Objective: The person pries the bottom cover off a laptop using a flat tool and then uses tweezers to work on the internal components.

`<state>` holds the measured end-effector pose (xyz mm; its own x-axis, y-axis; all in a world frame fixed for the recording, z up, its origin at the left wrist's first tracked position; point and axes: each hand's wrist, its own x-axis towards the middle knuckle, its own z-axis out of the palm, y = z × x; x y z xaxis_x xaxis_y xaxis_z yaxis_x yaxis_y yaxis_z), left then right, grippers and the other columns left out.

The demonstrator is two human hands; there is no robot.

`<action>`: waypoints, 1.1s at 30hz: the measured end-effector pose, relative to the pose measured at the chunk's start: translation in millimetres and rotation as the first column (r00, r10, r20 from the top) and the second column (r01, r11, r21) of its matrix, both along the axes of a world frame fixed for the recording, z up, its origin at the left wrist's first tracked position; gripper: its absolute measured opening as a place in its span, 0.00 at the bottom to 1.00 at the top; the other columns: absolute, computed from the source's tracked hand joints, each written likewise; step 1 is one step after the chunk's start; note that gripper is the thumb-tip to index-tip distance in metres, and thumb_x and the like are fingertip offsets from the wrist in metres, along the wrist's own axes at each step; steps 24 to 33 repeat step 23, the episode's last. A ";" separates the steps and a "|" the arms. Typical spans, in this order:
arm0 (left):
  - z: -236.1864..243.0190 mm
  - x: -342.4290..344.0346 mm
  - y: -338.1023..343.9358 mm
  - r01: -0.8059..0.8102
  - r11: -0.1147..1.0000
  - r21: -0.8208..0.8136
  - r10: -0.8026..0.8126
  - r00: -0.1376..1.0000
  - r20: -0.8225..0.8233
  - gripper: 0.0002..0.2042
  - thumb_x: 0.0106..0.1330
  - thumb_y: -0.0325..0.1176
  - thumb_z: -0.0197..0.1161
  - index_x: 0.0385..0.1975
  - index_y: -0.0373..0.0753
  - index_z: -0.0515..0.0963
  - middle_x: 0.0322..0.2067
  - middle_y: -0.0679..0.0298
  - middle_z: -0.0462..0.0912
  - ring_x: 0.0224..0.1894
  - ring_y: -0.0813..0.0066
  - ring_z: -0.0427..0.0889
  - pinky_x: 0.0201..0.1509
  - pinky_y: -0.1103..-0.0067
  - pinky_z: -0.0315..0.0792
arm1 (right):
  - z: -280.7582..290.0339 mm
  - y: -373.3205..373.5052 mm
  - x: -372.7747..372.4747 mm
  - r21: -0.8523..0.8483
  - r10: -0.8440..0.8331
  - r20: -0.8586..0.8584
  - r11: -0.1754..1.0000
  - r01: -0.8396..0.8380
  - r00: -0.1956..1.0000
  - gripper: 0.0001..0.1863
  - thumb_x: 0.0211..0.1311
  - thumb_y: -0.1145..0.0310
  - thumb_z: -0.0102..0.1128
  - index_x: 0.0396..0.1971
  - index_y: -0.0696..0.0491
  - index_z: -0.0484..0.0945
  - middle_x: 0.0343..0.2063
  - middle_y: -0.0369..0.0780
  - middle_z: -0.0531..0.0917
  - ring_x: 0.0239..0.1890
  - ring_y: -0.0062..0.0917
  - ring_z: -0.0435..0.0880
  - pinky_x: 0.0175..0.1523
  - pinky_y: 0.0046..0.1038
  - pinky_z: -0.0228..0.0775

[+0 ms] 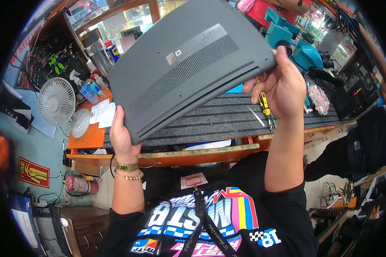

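A closed grey laptop [167,81] is held up over the workbench, tilted, its underside facing me. Its long vent grille, a label strip and small stickers show. My left hand [123,136] grips the lower left corner, the fingers hidden behind the case. At the right corner, my right hand [285,83] holds the edge with the thumb on top and the fingers curled beneath. Below the laptop lies a dark grey ribbed mat [201,122]. A yellow-and-black screwdriver [265,105] rests on it near my right hand, beside pale tweezers [256,115].
A white fan [58,102], spray bottles [85,88] and papers [102,113] stand or lie at the left. A teal microscope [306,53], a plastic-wrapped bundle [318,98] and a black computer case [358,96] are at the right. An open drawer [201,156] juts toward me.
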<state>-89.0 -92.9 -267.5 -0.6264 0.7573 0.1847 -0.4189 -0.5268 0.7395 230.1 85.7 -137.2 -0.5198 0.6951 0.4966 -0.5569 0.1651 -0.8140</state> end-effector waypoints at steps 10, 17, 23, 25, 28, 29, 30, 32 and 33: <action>-24.3 -44.8 20.7 -0.075 0.867 -0.492 -0.096 0.945 -0.314 0.22 0.84 0.43 0.56 0.60 0.27 0.78 0.52 0.58 0.87 0.52 0.72 0.85 0.61 0.76 0.75 | -143.5 18.4 31.9 -0.185 -0.098 0.595 0.949 0.254 0.798 0.21 0.86 0.52 0.47 0.47 0.56 0.78 0.20 0.37 0.82 0.12 0.18 0.75 0.16 0.20 0.65; -56.0 -52.4 60.6 -0.215 0.732 -0.647 -0.242 0.805 -0.541 0.23 0.82 0.47 0.56 0.48 0.28 0.83 0.44 0.58 0.89 0.47 0.70 0.85 0.57 0.74 0.75 | -168.0 31.8 40.3 -0.123 -0.101 0.773 0.945 0.304 0.626 0.22 0.85 0.54 0.47 0.43 0.58 0.79 0.20 0.38 0.80 0.12 0.20 0.75 0.16 0.25 0.64; -36.7 -60.6 79.4 -0.544 0.461 -0.701 -0.566 0.428 -0.704 0.29 0.80 0.57 0.55 0.49 0.31 0.85 0.48 0.50 0.91 0.49 0.51 0.87 0.58 0.68 0.74 | -147.9 40.1 39.7 -0.021 -0.078 0.951 0.949 0.315 0.298 0.23 0.83 0.50 0.50 0.57 0.55 0.79 0.21 0.39 0.81 0.12 0.21 0.76 0.16 0.25 0.66; -36.7 -60.6 79.4 -0.544 0.461 -0.701 -0.566 0.428 -0.704 0.29 0.80 0.57 0.55 0.49 0.31 0.85 0.48 0.50 0.91 0.49 0.51 0.87 0.58 0.68 0.74 | -147.9 40.1 39.7 -0.021 -0.078 0.951 0.949 0.315 0.298 0.23 0.83 0.50 0.50 0.57 0.55 0.79 0.21 0.39 0.81 0.12 0.21 0.76 0.16 0.25 0.66; -36.7 -60.6 79.4 -0.544 0.461 -0.701 -0.566 0.428 -0.704 0.29 0.80 0.57 0.55 0.49 0.31 0.85 0.48 0.50 0.91 0.49 0.51 0.87 0.58 0.68 0.74 | -147.9 40.1 39.7 -0.021 -0.078 0.951 0.949 0.315 0.298 0.23 0.83 0.50 0.50 0.57 0.55 0.79 0.21 0.39 0.81 0.12 0.21 0.76 0.16 0.25 0.66; -36.7 -60.6 79.4 -0.544 0.461 -0.701 -0.566 0.428 -0.704 0.29 0.80 0.57 0.55 0.49 0.31 0.85 0.48 0.50 0.91 0.49 0.51 0.87 0.58 0.68 0.74 | -147.9 40.1 39.7 -0.021 -0.078 0.951 0.949 0.315 0.298 0.23 0.83 0.50 0.50 0.57 0.55 0.79 0.21 0.39 0.81 0.12 0.21 0.76 0.16 0.25 0.66; -36.7 -60.6 79.4 -0.544 0.461 -0.701 -0.566 0.428 -0.704 0.29 0.80 0.57 0.55 0.49 0.31 0.85 0.48 0.50 0.91 0.49 0.51 0.87 0.58 0.68 0.74 | -147.9 40.1 39.7 -0.021 -0.078 0.951 0.949 0.315 0.298 0.23 0.83 0.50 0.50 0.57 0.55 0.79 0.21 0.39 0.81 0.12 0.21 0.76 0.16 0.25 0.66; -36.7 -60.6 79.4 -0.544 0.461 -0.701 -0.566 0.428 -0.704 0.29 0.80 0.57 0.55 0.49 0.31 0.85 0.48 0.50 0.91 0.49 0.51 0.87 0.58 0.68 0.74 | -147.9 40.1 39.7 -0.021 -0.078 0.951 0.949 0.315 0.298 0.23 0.83 0.50 0.50 0.57 0.55 0.79 0.21 0.39 0.81 0.12 0.21 0.76 0.16 0.25 0.66; -36.7 -60.6 79.4 -0.544 0.461 -0.701 -0.566 0.428 -0.704 0.29 0.80 0.57 0.55 0.49 0.31 0.85 0.48 0.50 0.91 0.49 0.51 0.87 0.58 0.68 0.74 | -147.9 40.1 39.7 -0.021 -0.078 0.951 0.949 0.315 0.298 0.23 0.83 0.50 0.50 0.57 0.55 0.79 0.21 0.39 0.81 0.12 0.21 0.76 0.16 0.25 0.66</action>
